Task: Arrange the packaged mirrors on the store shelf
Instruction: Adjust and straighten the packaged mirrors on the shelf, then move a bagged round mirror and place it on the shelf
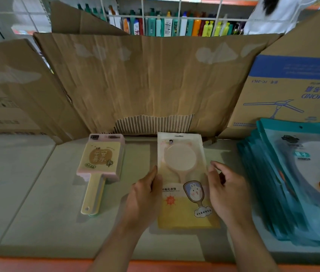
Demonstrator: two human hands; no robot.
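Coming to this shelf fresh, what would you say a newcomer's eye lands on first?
The packaged pink hand mirror lying flat at centre, with the left hand and right hand at its side edges. Next, the tall stack of teal mirror packets on the right, and the square hand mirrors to the left.
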